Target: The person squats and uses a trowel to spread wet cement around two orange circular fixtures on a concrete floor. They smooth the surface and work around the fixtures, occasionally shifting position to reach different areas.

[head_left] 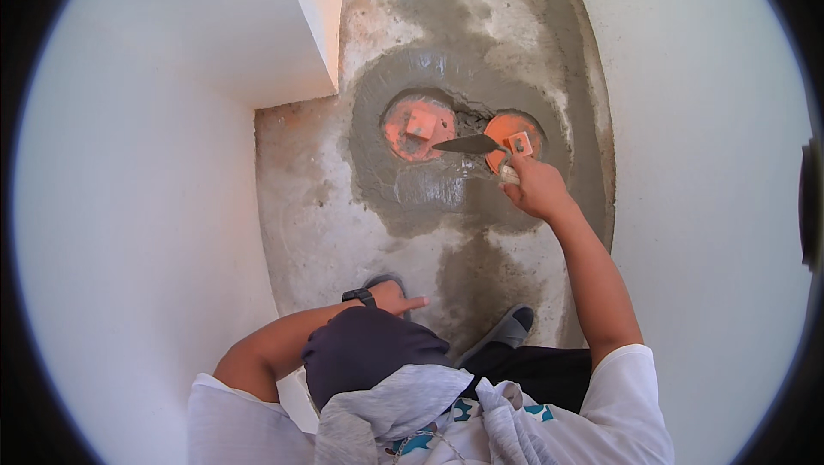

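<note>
My right hand (541, 188) is closed around the handle of a pointed trowel (468, 145). The dark blade points left and hangs over the gap between two round orange covers. The left cover (402, 126) is smeared with grey and has a raised square block. A smaller right cover (500, 128), with a square knob, lies partly under the trowel. Wet grey mortar (429, 194) surrounds both; between them it looks rough and hollowed. My left hand (393, 297), wearing a black watch, is beside my bent knee with one finger stretched out. Its other fingers are mostly hidden.
White walls (129, 207) stand on both sides, and a wall corner (330, 87) juts in at the upper left. Stained concrete floor (343, 242) lies around the mortar. My sandalled feet (515, 325) are close to its near side. A dark object (809, 203) is at the right rim.
</note>
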Available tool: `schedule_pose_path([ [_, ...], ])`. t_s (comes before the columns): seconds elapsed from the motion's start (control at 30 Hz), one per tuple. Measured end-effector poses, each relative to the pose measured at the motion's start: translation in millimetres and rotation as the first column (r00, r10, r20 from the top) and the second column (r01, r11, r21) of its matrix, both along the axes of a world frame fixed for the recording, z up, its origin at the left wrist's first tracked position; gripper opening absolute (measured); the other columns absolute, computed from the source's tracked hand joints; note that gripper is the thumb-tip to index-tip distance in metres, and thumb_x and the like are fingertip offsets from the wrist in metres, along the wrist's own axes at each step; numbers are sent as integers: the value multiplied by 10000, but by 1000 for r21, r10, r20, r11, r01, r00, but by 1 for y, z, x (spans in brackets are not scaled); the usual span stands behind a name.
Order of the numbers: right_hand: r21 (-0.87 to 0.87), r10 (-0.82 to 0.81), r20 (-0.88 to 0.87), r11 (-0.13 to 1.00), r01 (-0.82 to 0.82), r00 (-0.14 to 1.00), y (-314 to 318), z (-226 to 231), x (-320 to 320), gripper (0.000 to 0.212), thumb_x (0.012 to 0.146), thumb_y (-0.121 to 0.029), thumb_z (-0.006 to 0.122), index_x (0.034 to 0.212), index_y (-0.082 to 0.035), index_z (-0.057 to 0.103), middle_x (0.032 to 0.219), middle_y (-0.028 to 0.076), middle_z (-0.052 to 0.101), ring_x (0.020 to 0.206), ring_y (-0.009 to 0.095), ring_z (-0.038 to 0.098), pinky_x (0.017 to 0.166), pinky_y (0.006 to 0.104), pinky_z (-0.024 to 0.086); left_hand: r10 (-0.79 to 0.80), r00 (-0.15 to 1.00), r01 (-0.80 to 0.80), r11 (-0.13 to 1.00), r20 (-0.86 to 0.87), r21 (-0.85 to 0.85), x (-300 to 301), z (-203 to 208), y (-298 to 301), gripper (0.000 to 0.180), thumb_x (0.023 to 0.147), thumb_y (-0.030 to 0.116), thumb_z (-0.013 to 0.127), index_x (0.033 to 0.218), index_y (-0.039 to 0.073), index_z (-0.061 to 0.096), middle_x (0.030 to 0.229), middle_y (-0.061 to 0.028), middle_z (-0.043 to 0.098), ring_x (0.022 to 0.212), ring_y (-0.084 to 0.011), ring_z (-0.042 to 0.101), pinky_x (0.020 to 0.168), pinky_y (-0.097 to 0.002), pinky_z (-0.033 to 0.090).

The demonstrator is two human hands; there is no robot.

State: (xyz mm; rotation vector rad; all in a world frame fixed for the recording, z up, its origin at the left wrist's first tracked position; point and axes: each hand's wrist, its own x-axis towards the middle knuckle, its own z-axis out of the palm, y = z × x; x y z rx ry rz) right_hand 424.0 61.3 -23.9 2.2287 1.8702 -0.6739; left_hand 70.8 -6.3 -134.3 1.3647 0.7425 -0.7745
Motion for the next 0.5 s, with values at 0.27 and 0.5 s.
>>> schedule_pose_path([
  [0.27, -17, -18, -87, 1000, 16, 996, 6, 6, -12, 388, 863, -297, 750, 1115, -46, 595, 954, 187, 702, 921, 412, 674, 789, 510, 517, 34, 999, -34, 999, 4, -27, 0, 4, 2, 832, 910, 756, 504, 640, 4, 736, 631, -170, 678, 642, -309, 679, 732, -402, 525],
  [0.5, -121, -79, -144, 991, 62, 986, 12, 28, -44, 369, 912, -336, 675, 1021, 16, 661, 926, 227, 707, 936, 421, 684, 831, 511, 532, 30, 999, -30, 1000, -23, 0, 2, 5, 2, 830, 903, 762, 503, 581, 29, 720, 606, -146, 678, 640, -296, 686, 755, -393, 537],
])
